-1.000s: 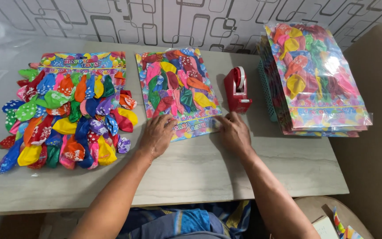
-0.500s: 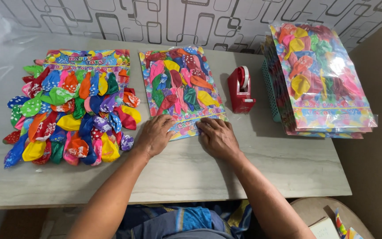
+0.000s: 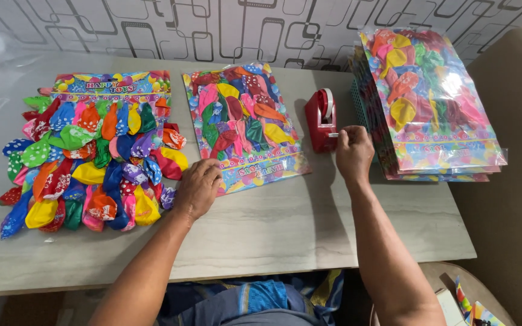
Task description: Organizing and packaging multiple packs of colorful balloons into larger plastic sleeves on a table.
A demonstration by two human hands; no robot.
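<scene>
A flat clear packet of coloured balloons lies in the middle of the grey table. My left hand rests palm down on the packet's near left corner. My right hand is closed at the front of a red tape dispenser, fingers pinched at the tape end. A card with several loose coloured balloons spread over it lies to the left of my left hand.
A stack of balloon packets sits on a teal basket at the table's right end. A patterned wall runs behind the table. A beige chair edge is at the right. Small printed cards lie on the floor, bottom right.
My right hand left the packet's near edge and moved right and up to the tape dispenser. My left hand stayed on the packet's corner.
</scene>
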